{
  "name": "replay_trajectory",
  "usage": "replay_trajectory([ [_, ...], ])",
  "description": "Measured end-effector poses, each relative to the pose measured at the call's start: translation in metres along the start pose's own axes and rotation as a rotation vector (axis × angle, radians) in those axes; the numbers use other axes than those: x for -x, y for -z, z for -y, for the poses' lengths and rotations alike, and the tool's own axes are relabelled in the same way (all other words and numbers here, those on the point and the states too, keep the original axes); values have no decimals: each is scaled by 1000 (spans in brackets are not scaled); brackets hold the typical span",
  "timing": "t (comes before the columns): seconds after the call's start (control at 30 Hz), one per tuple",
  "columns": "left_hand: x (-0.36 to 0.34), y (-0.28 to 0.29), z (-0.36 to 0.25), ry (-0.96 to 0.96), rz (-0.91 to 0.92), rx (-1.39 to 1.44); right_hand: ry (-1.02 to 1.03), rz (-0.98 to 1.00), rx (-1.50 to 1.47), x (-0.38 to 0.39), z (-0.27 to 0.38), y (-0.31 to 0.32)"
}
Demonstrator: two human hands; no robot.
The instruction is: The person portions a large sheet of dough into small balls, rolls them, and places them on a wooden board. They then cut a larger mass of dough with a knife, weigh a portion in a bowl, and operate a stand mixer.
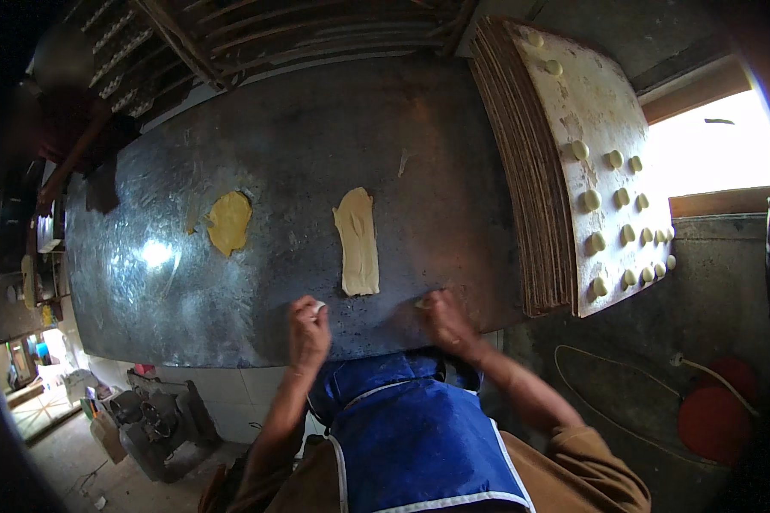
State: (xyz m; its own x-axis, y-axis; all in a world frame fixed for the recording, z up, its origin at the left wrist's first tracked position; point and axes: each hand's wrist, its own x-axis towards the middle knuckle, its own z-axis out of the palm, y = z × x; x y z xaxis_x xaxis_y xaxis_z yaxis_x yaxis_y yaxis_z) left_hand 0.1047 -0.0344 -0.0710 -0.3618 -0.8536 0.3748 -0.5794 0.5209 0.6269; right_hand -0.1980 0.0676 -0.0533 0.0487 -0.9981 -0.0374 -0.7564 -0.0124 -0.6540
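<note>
Your left hand (308,329) sat low in the middle of the frame, fingers curled around a small pale lump of dough (318,305) at the near edge of the metal table (316,154). Your right hand (443,321) lay just right of it, palm down on the table with a pale scrap at its fingertips; whether it gripped anything, the picture could not tell. Between and just above your hands stretched a long strip of dough (358,244), flat on the table. Further left lay a yellow, rounder piece of dough (229,222). At the upper right stood a stack of boards (530,171), its top board carrying rows of small dough balls (624,232). Your blue apron (411,427) filled the bottom.
</note>
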Motion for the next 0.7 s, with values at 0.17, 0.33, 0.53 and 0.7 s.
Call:
replay_trajectory([
  [0.17, -76, -5, 19, 372, -102, 27, 409, -276, 782, -68, -9, 21],
  [0.33, -9, -8, -12, -71, 22, -30, 4, -91, -19, -12, -11, -33],
  [0.53, -57, 0, 13, 166, -48, -141, 45, -268, 381, -67, -6, 32],
  [0.7, -6, 5, -1, -24, 27, -70, 158, -326, 324, -8, -2, 29],
])
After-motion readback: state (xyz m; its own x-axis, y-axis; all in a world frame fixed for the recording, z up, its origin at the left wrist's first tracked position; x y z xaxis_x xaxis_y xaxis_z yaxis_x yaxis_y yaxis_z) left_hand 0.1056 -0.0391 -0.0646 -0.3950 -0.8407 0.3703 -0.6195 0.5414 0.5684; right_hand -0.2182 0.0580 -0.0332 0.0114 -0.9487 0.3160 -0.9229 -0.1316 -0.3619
